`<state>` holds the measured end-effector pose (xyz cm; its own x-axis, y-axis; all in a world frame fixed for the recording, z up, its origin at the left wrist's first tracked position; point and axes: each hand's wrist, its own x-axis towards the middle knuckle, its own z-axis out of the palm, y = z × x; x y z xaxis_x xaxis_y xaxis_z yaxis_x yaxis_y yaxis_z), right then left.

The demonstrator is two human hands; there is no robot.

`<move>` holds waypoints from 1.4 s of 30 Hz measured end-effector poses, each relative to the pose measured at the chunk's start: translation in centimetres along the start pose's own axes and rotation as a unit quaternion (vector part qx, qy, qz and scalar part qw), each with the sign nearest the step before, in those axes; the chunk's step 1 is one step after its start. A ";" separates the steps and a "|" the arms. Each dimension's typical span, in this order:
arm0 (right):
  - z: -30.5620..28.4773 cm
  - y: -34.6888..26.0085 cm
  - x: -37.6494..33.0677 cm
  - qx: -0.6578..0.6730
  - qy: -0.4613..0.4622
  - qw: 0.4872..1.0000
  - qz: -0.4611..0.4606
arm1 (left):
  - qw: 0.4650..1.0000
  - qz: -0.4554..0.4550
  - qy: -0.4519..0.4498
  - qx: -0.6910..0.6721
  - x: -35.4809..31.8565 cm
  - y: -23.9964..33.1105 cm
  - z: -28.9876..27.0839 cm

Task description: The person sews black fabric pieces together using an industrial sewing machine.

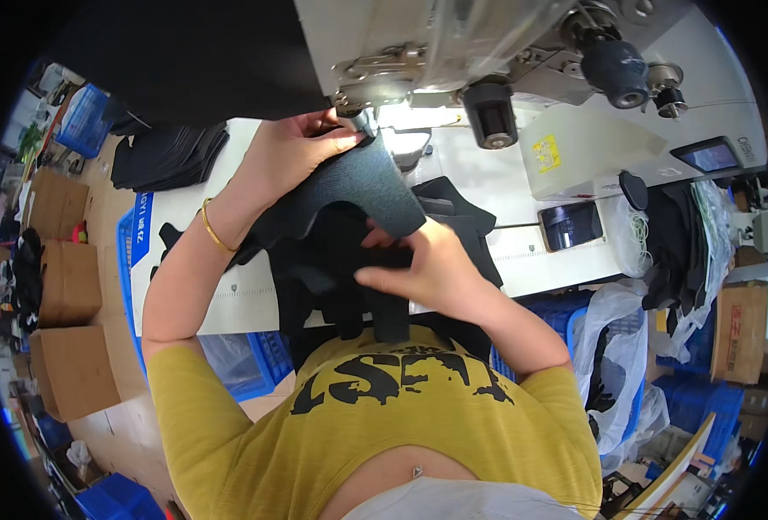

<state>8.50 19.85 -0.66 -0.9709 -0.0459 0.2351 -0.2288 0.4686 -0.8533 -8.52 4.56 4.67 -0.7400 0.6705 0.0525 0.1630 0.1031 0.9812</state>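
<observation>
Overhead view of a sewing station. A dark grey fabric piece (362, 186) lies on the white machine table (497, 186), its long axis running from the needle area of the sewing machine (419, 52) at the top down toward the person's torso at the bottom. The upper, narrower end points at the presser foot (358, 117); the lower end widens and merges with other black fabric pieces (332, 286) that hang over the table's near edge.

The left hand (289, 147), with a gold bangle (213, 227) on its wrist, rests on the upper end of the piece, fingers curled and pressed against the cloth just beside the presser foot. The right hand (423, 264) lies lower on the same piece, fingers bent and pinching a fold of the dark cloth near its lower right edge. Whether the needle itself touches the fabric cannot be told, since the machine head hides it.

A stack of black cut pieces (167, 156) sits on the table's far left corner, well apart from the hands. A blue crate (126, 251) stands at the table's left side, cardboard boxes (68, 286) beyond it on the floor. To the right, a dark control panel (569, 225) is set in the table.
</observation>
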 end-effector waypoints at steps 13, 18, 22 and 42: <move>-0.4 2.3 -0.9 -0.134 -0.069 0.980 -0.127 | 0.957 -0.201 -0.113 0.177 -3.0 2.6 -15.2; -2.8 0.8 -0.4 0.074 0.071 0.994 0.027 | 0.712 0.344 0.199 0.578 -4.3 0.2 -8.3; -1.6 -0.9 0.7 0.187 0.081 0.972 0.118 | 0.648 0.518 0.060 0.556 -7.4 -0.5 1.8; -1.0 -1.3 3.5 0.309 0.056 0.944 0.102 | 0.656 0.578 0.101 0.475 -2.9 -3.6 1.3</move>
<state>5.46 19.92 1.76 -0.9936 0.0988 0.0554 -0.0696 -0.1473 -0.9866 -6.08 3.23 0.77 0.1802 0.6036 0.7767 0.9534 0.0870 -0.2887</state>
